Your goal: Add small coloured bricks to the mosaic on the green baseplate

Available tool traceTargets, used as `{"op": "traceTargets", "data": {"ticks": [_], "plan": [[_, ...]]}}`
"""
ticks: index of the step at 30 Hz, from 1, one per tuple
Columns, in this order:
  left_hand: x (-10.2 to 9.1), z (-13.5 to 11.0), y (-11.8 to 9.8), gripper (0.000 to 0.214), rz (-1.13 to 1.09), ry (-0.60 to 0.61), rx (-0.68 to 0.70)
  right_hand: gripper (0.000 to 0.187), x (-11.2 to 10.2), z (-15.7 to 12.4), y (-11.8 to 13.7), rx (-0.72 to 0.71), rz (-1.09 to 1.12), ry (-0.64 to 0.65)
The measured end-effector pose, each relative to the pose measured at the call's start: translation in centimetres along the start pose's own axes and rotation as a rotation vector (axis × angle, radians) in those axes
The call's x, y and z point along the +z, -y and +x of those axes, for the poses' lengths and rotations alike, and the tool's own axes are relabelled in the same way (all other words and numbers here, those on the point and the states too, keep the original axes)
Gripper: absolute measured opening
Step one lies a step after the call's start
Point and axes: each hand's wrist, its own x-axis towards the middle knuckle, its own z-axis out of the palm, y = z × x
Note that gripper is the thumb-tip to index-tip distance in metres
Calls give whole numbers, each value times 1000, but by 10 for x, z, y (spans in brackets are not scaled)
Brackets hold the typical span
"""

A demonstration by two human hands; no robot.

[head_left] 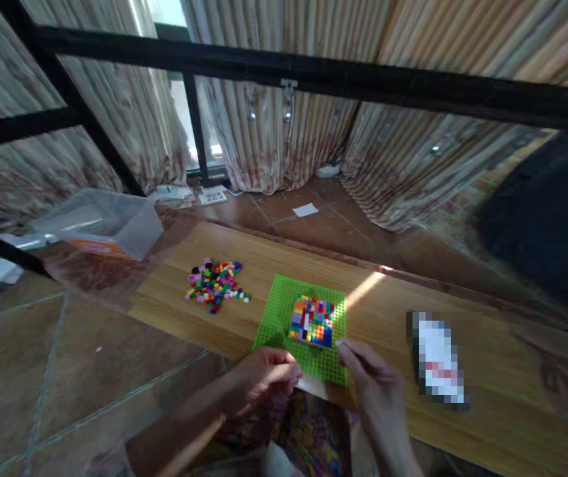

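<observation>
Looks mid-build: setting small bricks into multicolored brick patch, around middle of green baseplate on bench. Got 2 hands apart: left hand at plate's 7 o'clock, fingers bunched; right hand at 4 o'clock, fingertips near patch's corner. Can't tell if gripping any brick. Loose brick pile at 10 o'clock. Probably calls for light pinch, careful stud line-up next.

The person's left hand and right hand are bare, as are the visible, slender forearms; below shows patterned clothing, dark purple mottled with yellow and blue, its finer design too blurred to make out
</observation>
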Motion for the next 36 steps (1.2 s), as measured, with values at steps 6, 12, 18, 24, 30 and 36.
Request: {"op": "traceTargets", "data": {"ticks": [6,12,18,24,30,36], "plan": [[-11,-1,-1,31,-23,-41,-50,26,8,45,-9,-61,-28,-60],[-14,-2,-1,31,-19,-37,-54,28,17,56,-8,-41,-109,-47],[-18,2,1,30,-8,-15,-46,32,17,57,-8,-66,-131,-36],[-19,1,3,28,-10,-11,-45,31,17,54,-8,-77,-92,-39],[-19,3,4,31,-5,-27,-53,34,23,56,-11,-5,14,-43],[-19,3,4,31,-9,-21,-52,36,28,60,-11,73,94,-68]]}}
